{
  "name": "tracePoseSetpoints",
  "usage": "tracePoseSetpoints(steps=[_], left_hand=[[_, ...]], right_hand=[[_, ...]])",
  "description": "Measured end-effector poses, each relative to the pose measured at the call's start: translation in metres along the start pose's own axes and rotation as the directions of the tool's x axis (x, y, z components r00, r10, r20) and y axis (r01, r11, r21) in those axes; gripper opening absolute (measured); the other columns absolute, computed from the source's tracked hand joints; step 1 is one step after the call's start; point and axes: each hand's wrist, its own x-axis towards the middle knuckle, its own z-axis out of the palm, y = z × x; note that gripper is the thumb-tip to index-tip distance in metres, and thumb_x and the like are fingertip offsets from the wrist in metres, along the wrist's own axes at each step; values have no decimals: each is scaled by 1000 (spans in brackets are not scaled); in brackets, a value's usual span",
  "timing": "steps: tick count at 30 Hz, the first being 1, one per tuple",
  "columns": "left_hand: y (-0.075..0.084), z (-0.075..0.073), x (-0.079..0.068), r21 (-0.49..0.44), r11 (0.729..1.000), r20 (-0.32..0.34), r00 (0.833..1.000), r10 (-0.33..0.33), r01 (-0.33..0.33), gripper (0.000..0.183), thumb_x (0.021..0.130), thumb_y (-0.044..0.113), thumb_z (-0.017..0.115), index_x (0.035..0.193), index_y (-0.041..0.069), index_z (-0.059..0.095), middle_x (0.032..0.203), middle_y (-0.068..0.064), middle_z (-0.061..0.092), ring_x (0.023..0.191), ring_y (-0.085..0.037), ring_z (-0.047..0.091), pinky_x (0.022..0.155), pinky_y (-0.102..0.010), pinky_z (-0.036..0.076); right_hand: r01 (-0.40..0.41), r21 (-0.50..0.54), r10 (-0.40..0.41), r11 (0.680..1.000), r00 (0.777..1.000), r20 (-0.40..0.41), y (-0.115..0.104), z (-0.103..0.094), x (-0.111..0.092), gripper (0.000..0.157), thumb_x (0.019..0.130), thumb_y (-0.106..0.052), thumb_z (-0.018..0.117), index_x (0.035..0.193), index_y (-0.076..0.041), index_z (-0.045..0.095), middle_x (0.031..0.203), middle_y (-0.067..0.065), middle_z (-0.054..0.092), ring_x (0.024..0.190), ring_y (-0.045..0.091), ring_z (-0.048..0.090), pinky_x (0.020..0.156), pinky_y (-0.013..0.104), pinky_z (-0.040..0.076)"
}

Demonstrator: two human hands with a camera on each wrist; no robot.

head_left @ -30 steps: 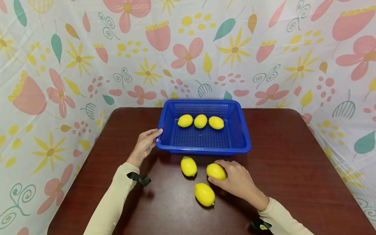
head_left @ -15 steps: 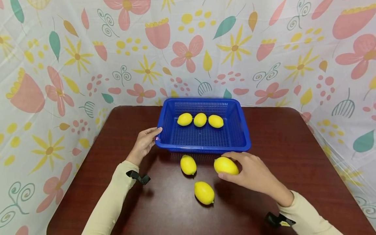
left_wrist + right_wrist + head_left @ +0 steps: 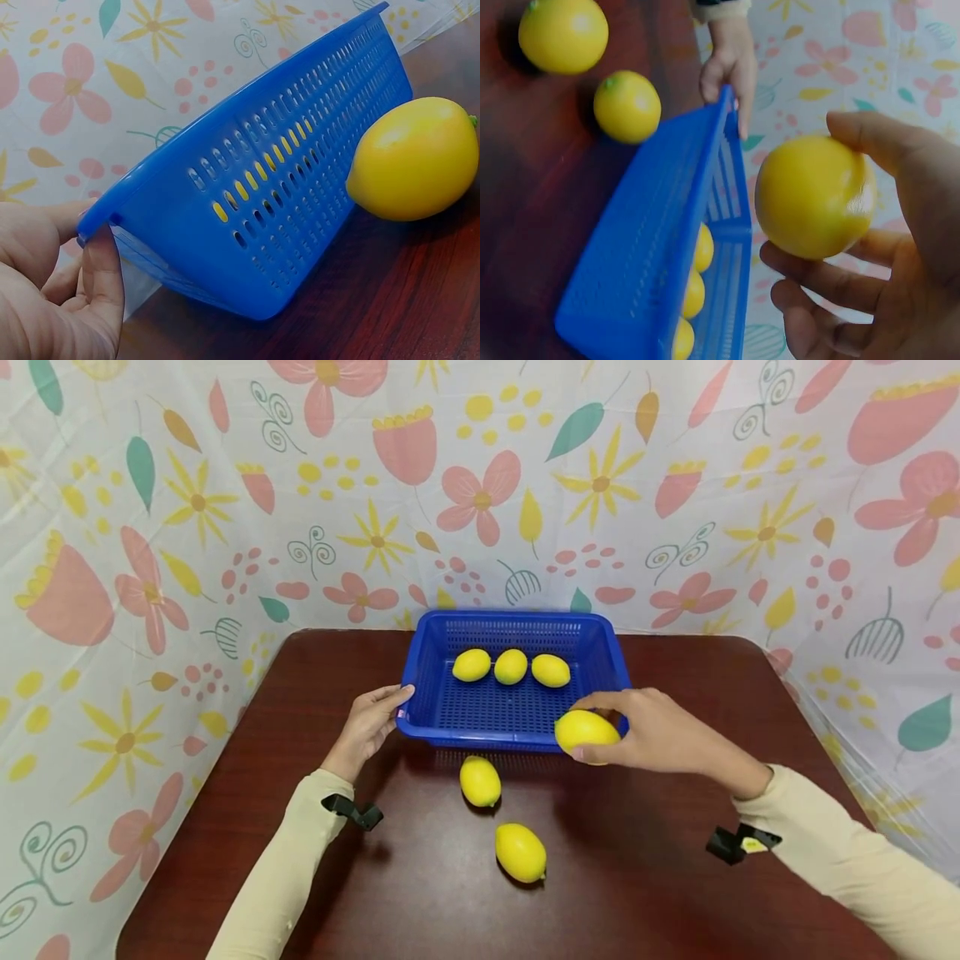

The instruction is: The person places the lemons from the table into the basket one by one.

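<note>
Here's the right hand with a lemon gripped between thumb and fingers, up off the table; in the head view it overlaps the near rim toward the right corner of the blue basket. The left hand pinches the basket's left edge, and the left wrist view gives the detail: thumb on one side of the lip, fingers on the other.

Only from the head do we get the row of three lemons whole inside; from the right wrist they peek past the rim, from the left wrist they're just yellow flashes through the slots. But the right wrist alone reveals the spare fingers curled below the held fruit.

On the table, a nearer lemon and a farther lemon, the latter just in front of the basket, green nub showing from the left wrist.

Textures now: slotted, flaring plastic; smooth, shiny, oval lemons, the held one looking almost round up close; glossy red-brown wood grain; creased flower-print cloth behind; pale sleeves.
</note>
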Motion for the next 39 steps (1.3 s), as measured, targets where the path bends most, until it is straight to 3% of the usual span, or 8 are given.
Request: tracePoseSetpoints(steps=[3, 10, 19, 26, 32, 39], left_hand=[[0, -1, 0, 9, 1000, -1, 1000, -2, 2, 46, 98, 21, 72, 134, -4, 59, 96, 1, 69, 82, -8, 67, 74, -22, 58], [0, -1, 0, 12, 1000, 4, 1000, -5, 5, 49, 98, 22, 72, 137, -4, 57, 98, 1, 69, 82, -8, 67, 74, -22, 59], [-1, -1, 1, 16, 1000, 0, 1000, -7, 7, 47, 98, 22, 72, 136, -3, 58, 99, 0, 69, 82, -8, 67, 74, -22, 59], [-1, -1, 1, 0, 1000, -2, 1000, -2, 2, 46, 98, 20, 72, 134, -4, 59, 95, 1, 70, 81, -8, 67, 72, -22, 58], [-2, -1, 1, -11, 1000, 7, 1000, -1, 1, 47, 98, 21, 72, 135, -4, 58, 94, 1, 71, 81, -9, 69, 73, -23, 59], [-3, -1, 3, -14, 1000, 8, 1000, 2, -2, 45, 98, 21, 73, 133, -4, 59, 94, 1, 71, 81, -9, 68, 73, -22, 59]], right_hand=[[21, -16, -20, 1000, 999, 32, 6, -10, 14, 55, 85, -57, 79, 123, -19, 72, 93, -7, 68, 74, 10, 57, 60, 28, 46], [44, -37, -38, 998, 991, 130, 24, -24, 48, 62, 84, -56, 79, 129, -14, 70, 75, -6, 62, 58, 12, 55, 55, 29, 44], [121, -34, -108, 992, 958, 265, 48, -24, 89, 60, 85, -53, 80, 129, -14, 70, 96, -3, 69, 74, 12, 59, 65, 31, 50], [94, -48, -69, 994, 924, 376, 62, -15, 112, 67, 84, -54, 81, 136, -14, 65, 111, 0, 72, 89, 14, 64, 77, 32, 55], [134, -59, -96, 989, 899, 428, 69, -7, 129, 63, 82, -44, 85, 134, -13, 67, 110, 2, 72, 89, 15, 64, 77, 33, 55], [157, -110, -83, 981, 866, 494, 76, 4, 146, 62, 80, -35, 87, 134, -12, 66, 125, 15, 69, 107, 28, 67, 80, 37, 58]])
